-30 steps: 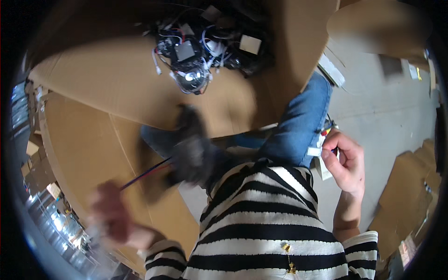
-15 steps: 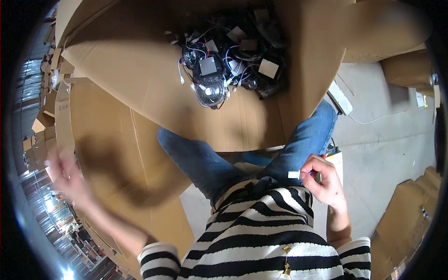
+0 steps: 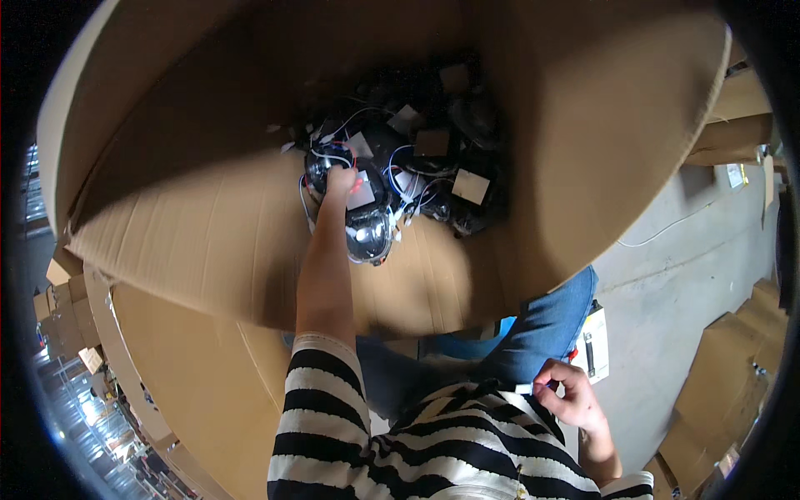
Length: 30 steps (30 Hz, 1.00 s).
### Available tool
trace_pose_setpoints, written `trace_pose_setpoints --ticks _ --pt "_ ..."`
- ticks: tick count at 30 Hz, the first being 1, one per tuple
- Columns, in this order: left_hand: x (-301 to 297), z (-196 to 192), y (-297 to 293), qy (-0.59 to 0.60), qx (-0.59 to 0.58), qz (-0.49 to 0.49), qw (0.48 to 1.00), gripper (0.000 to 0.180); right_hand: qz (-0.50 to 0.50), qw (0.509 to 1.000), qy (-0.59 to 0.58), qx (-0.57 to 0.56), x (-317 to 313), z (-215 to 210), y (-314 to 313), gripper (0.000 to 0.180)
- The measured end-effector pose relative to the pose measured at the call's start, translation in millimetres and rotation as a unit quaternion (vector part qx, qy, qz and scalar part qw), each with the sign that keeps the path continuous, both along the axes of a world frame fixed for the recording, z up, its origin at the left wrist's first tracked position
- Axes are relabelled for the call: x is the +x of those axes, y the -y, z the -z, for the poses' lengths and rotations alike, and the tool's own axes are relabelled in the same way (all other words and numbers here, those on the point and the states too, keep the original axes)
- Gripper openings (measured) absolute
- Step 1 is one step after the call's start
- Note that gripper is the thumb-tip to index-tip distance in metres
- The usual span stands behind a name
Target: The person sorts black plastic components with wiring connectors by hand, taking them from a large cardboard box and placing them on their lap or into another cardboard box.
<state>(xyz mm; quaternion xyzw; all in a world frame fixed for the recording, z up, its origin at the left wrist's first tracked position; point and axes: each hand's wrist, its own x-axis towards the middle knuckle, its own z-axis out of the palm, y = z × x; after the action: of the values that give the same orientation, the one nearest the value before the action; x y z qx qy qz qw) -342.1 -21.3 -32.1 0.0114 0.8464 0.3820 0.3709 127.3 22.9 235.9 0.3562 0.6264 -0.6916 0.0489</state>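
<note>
Your left hand (image 3: 340,179) has closed on a black headlamp unit (image 3: 367,221) deep in the big cardboard box (image 3: 208,242), near its middle. Lift straight (wires tangle there). Your right hand (image 3: 571,396), loosely curled, holds something small at your hip.

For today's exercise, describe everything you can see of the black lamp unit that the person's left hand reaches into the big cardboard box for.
The black lamp unit lies at the near edge of a heap of similar dark parts in the large cardboard box. It looks like glossy black plastic, with a round clear lens that glints toward its lower end and a pale square label on top. Thin white, blue and red wires trail about it. The left hand rests on its upper left part; whether the fingers grip it cannot be told.
</note>
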Motion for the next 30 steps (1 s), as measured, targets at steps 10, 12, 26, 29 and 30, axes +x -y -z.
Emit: trace_pose_setpoints --ticks 10,12,26,29,30 --pt "-13.1 4.2 13.5 -0.171 -0.124 0.254 0.944 0.030 -0.043 0.999 -0.003 0.026 -27.4 2.6 -10.5 0.005" --pt "21.5 -28.5 19.7 -0.181 -0.051 0.283 0.940 0.027 -0.044 0.998 0.001 0.048 -27.0 3.2 -10.2 0.005" --pt "234.9 -200.3 79.1 0.100 0.308 0.123 0.938 0.020 -0.098 0.987 -0.118 0.050 -20.9 -11.6 15.8 0.003" --pt "258.5 -221.0 89.4 0.155 0.287 0.152 0.933 0.022 -0.090 0.989 -0.106 0.055 -17.2 -14.9 20.8 0.005" --pt "264.1 -232.1 90.9 0.178 0.282 0.161 0.929 0.022 -0.086 0.989 -0.103 0.054 -15.2 -14.9 22.7 0.005"
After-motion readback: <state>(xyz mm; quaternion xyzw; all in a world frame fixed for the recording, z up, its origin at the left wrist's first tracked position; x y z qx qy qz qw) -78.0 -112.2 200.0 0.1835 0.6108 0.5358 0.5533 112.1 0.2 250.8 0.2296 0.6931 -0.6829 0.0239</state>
